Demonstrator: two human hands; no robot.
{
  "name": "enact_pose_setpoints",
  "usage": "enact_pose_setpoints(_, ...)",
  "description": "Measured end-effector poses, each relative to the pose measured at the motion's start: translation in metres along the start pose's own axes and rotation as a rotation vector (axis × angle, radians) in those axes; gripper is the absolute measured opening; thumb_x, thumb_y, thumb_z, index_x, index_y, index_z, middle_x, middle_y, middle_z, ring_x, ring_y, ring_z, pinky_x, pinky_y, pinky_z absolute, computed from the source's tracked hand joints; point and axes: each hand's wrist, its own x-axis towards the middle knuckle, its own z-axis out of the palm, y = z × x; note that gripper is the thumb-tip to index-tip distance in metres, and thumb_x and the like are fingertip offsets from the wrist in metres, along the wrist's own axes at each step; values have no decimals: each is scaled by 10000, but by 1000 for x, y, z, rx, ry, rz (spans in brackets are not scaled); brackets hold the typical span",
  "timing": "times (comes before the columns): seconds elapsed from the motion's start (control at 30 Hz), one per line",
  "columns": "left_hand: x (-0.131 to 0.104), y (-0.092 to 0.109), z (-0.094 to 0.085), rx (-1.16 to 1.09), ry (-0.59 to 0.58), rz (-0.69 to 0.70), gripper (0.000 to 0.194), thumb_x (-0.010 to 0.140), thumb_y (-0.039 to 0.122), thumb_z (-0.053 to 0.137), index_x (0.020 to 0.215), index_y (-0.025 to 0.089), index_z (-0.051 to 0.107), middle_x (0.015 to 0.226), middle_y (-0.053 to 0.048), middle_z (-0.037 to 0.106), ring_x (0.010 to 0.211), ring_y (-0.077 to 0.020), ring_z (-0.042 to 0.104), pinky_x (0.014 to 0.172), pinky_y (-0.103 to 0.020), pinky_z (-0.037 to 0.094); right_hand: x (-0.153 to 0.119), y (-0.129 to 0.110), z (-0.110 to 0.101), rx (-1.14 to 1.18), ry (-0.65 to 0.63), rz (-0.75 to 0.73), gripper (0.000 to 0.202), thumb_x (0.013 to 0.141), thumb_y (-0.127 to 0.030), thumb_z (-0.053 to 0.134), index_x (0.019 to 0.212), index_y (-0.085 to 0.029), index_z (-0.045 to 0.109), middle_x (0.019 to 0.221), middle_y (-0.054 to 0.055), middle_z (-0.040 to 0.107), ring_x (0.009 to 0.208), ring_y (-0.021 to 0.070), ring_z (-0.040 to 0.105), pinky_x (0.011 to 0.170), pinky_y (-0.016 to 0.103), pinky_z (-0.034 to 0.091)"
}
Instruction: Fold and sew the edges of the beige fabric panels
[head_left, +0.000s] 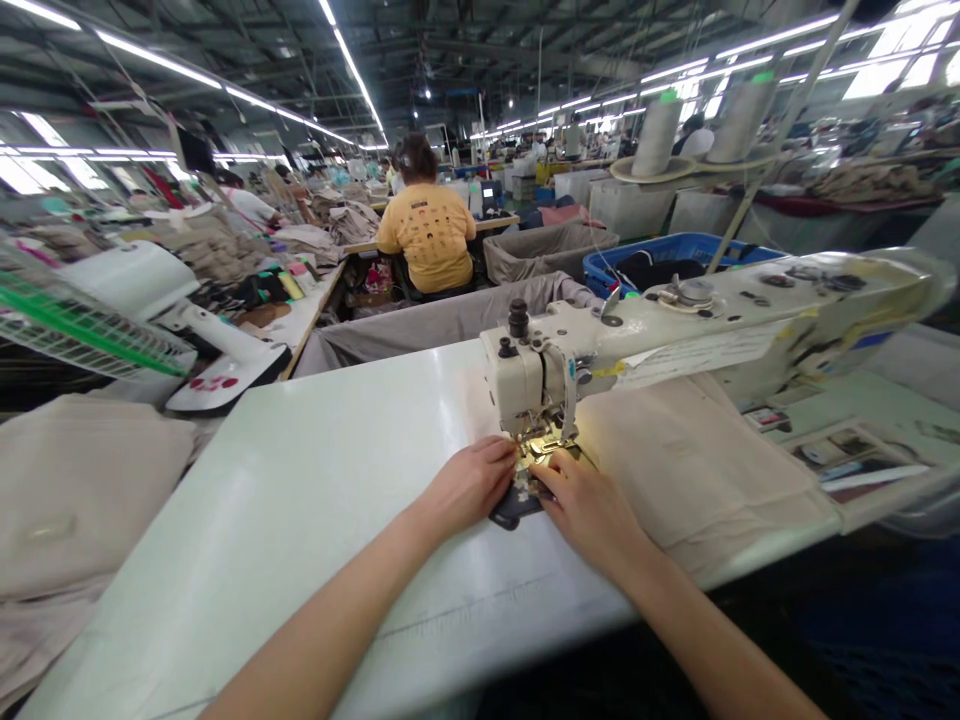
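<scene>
A cream sewing machine point(600, 335) stands on the pale green table point(300, 480), its lamp lighting the needle area. Just left of the presser foot is my left hand point(474, 482), fingers pressed together; whatever they hold is hidden. My right hand point(581, 495) is on the other side of the needle plate, its fingers curled and close together at the front of the plate; what they pinch is too small to tell. Between the hands lies a dark plate point(514, 510). Beige fabric point(697, 460) lies under the machine arm, right of my right hand.
More beige fabric point(82, 490) is piled at the left, below a white fan point(135, 280). Behind the table are a cloth-lined bin point(442, 315), a blue basket point(675, 245) and a seated person in a yellow shirt point(431, 235). Thread cones point(656, 135) stand above the machine.
</scene>
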Motion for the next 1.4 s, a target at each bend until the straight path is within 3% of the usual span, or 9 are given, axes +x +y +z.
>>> enact_pose_setpoints(0.27, -5, 0, 12, 18, 77, -50, 306, 1010, 201, 419, 1240, 128, 608, 1220, -129, 658, 1165, -239, 606, 1032, -411, 531, -17, -2, 8, 28, 63, 32, 303, 926, -161, 577, 1221, -202, 634, 1103, 88, 653, 907, 216, 671, 719, 308, 552)
enact_pose_setpoints(0.6, -4, 1, 7, 48, 59, -2, 302, 1002, 184, 427, 1211, 119, 635, 1222, -131, 675, 1192, -238, 600, 1059, -423, 517, -16, -1, 13, 30, 101, 15, 309, 922, -172, 569, 1221, -206, 635, 1090, 84, 652, 873, 209, 675, 695, 304, 561)
enact_pose_setpoints(0.93, -4, 1, 5, 14, 59, -120, 291, 975, 200, 487, 1241, 173, 600, 1266, -109, 645, 1175, -232, 600, 1036, -431, 506, -16, -1, 12, 45, 104, 26, 322, 931, -170, 552, 1241, -222, 624, 1125, 84, 654, 900, 202, 671, 700, 285, 543)
enact_pose_setpoints(1.03, -4, 18, 1, 56, 23, -192, 267, 956, 196, 511, 1201, 182, 616, 1217, -101, 662, 1129, -246, 614, 991, -438, 527, -17, 1, 8, 88, 88, 47, 296, 935, -177, 552, 1212, -235, 639, 1115, 71, 660, 877, 189, 676, 710, 275, 534)
enact_pose_setpoints(1.13, -9, 48, -1, 86, -49, -236, 193, 934, 270, 576, 1087, 178, 650, 1117, -100, 689, 1044, -268, 634, 927, -439, 558, -24, 4, 3, 154, 91, 69, 297, 908, -136, 559, 1172, -231, 656, 1090, 59, 663, 859, 186, 681, 729, 281, 531)
enact_pose_setpoints(1.23, -18, 74, 1, 97, -80, -190, 315, 907, 323, 628, 1173, 156, 619, 1217, -126, 668, 1111, -301, 619, 949, -461, 558, -32, 8, 2, 228, 134, 57, 297, 881, -103, 559, 1123, -234, 671, 1094, 56, 670, 908, 195, 682, 780, 285, 530)
enact_pose_setpoints(1.4, -28, 79, 7, 103, -35, -143, 345, 947, 260, 560, 1279, 167, 563, 1270, -128, 659, 1163, -275, 628, 977, -433, 561, -39, 9, 5, 319, 151, -61, 353, 852, -60, 540, 1136, -229, 662, 1181, 55, 675, 966, 179, 679, 866, 271, 523)
